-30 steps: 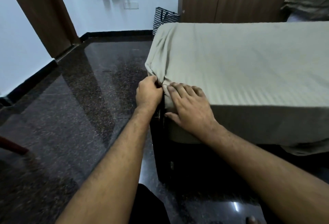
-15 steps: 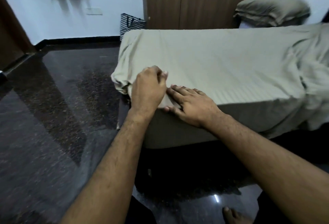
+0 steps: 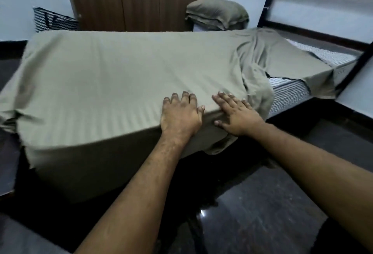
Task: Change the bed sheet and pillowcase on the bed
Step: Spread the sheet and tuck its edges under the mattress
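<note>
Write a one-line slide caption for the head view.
Left hand and right hand press flat on the olive-green striped bed sheet; striped mattress still exposed by the headboard.

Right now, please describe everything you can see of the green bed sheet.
The green bed sheet is dull olive cloth with faint woven stripes. It lies smooth over most of the mattress and hangs down the near side. Toward the headboard end it is bunched and folded back, baring the striped mattress. The left hand and the right hand press flat on it at the near edge.
</note>
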A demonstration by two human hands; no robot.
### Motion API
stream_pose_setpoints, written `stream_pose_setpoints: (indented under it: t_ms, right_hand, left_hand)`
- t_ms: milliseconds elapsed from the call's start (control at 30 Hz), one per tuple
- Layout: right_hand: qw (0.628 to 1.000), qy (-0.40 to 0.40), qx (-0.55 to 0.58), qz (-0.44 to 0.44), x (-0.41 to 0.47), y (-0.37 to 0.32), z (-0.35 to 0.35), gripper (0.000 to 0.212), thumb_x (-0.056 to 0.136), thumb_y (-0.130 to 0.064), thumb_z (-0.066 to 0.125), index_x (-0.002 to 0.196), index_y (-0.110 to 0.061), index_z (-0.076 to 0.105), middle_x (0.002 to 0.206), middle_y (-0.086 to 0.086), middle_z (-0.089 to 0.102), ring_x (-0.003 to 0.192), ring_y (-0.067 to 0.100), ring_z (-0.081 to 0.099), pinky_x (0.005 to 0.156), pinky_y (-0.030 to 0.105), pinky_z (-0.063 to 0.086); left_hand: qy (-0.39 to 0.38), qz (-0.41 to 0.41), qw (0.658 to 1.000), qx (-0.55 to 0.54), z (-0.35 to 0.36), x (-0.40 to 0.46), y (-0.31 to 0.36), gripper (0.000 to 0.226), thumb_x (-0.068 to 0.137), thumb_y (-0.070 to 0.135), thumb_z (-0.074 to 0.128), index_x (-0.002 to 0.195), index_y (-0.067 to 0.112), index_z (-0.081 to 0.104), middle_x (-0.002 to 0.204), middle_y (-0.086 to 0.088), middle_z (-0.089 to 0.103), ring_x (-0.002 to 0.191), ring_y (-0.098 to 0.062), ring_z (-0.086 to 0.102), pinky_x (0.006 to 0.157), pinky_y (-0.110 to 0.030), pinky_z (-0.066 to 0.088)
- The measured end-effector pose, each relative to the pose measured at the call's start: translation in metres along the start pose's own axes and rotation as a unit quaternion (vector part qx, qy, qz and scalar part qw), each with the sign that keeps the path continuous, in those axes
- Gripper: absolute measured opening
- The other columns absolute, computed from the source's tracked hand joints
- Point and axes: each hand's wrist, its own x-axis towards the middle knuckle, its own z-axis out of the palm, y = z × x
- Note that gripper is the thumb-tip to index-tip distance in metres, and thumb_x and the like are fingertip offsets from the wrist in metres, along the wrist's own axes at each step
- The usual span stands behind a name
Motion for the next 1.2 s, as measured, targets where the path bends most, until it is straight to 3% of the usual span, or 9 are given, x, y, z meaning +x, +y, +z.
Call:
stream_pose_setpoints:
  t_ms: [233,367,467,633,800,867,933,1067,1200]
  right_hand:
    - [0.989,0.130,0.067,0.028,0.008,0.089,0.060,0.099,0.086,-0.041,0.068,0.161,-0.038,0.002,0.169,-0.014,-0.006,0.157,0.014,-0.004,0.123,0.051,0.015]
    - [0.946,0.297,0.125,-0.038,0.021,0.121,0.075,0.062,0.095,-0.034,0.047,0.155,-0.035,0.035,0.164,-0.012,0.029,0.153,0.011,0.023,0.122,0.040,0.024]
    - [0.895,0.394,0.199,0.063,0.045,0.155,0.075,0.051,0.091,-0.034,0.043,0.139,-0.029,0.058,0.150,-0.006,0.051,0.143,0.018,0.040,0.119,0.046,0.028]
    - [0.883,0.376,0.247,0.134,0.065,0.198,0.099,0.051,0.100,-0.041,0.035,0.149,-0.031,0.047,0.159,-0.005,0.038,0.153,0.022,0.022,0.122,0.048,0.025]
    - [0.876,0.425,0.201,0.109,0.068,0.238,0.076,0.047,0.100,-0.025,0.043,0.146,-0.023,0.051,0.119,-0.001,0.067,0.111,0.025,0.055,0.092,0.044,0.046]
    - [0.916,0.367,0.138,0.081,0.082,0.263,0.057,0.058,0.099,-0.020,0.049,0.156,-0.022,0.037,0.101,0.007,0.065,0.088,0.032,0.057,0.076,0.044,0.043]
    - [0.964,0.238,0.054,0.105,0.117,0.297,0.025,0.061,0.100,-0.041,0.055,0.156,-0.027,0.035,0.113,0.015,0.065,0.101,0.038,0.061,0.085,0.047,0.044]
    - [0.978,0.106,0.037,0.177,0.176,0.342,0.006,0.034,0.092,-0.047,0.065,0.119,-0.027,0.070,0.122,0.014,0.056,0.122,0.037,0.048,0.100,0.044,0.040]
    - [0.859,0.294,0.381,0.175,0.156,0.342,0.055,0.025,0.081,0.002,0.046,0.091,-0.013,0.063,0.091,0.001,0.068,0.090,0.017,0.062,0.084,0.027,0.050]
  left_hand:
    - [-0.094,0.084,0.992,0.013,0.027,0.077,0.070,0.087,0.092,0.078,0.029,0.161,0.027,0.014,0.169,0.000,0.016,0.152,-0.034,0.021,0.119,-0.056,0.022]
    - [-0.148,0.087,0.985,-0.030,0.038,0.130,0.116,0.092,0.089,0.084,0.029,0.162,0.033,0.007,0.170,0.008,0.008,0.156,-0.027,0.012,0.124,-0.049,0.015]
    - [-0.178,0.085,0.979,-0.048,0.046,0.164,0.146,0.091,0.088,0.084,0.032,0.162,0.036,0.007,0.170,0.012,0.007,0.156,-0.020,0.011,0.125,-0.047,0.013]
    - [-0.195,0.097,0.970,-0.104,0.064,0.199,0.189,0.070,0.099,0.071,0.016,0.161,0.039,0.009,0.169,0.017,0.004,0.157,-0.016,0.005,0.127,-0.041,0.006]
    - [-0.203,0.105,0.964,-0.138,0.069,0.212,0.201,0.089,0.078,0.092,0.011,0.157,0.051,0.007,0.168,0.019,0.000,0.157,-0.017,0.003,0.127,-0.045,0.005]
    - [-0.193,0.119,0.966,-0.125,0.071,0.217,0.220,0.088,0.080,0.093,0.014,0.157,0.050,0.006,0.170,0.015,-0.001,0.157,-0.021,0.000,0.126,-0.049,0.005]
    - [-0.176,0.124,0.965,-0.148,0.078,0.237,0.239,0.090,0.083,0.091,0.017,0.160,0.045,0.007,0.171,0.008,0.001,0.157,-0.022,-0.001,0.125,-0.051,0.004]
    - [-0.124,0.066,0.958,-0.252,0.101,0.279,0.259,0.125,0.063,0.098,0.025,0.162,0.022,0.014,0.170,-0.004,0.012,0.156,-0.023,0.011,0.125,-0.050,0.012]
    - [-0.095,0.043,0.979,-0.177,0.103,0.272,0.264,0.103,0.083,0.085,0.040,0.162,0.028,0.009,0.169,-0.001,0.014,0.154,-0.025,0.017,0.121,-0.051,0.015]
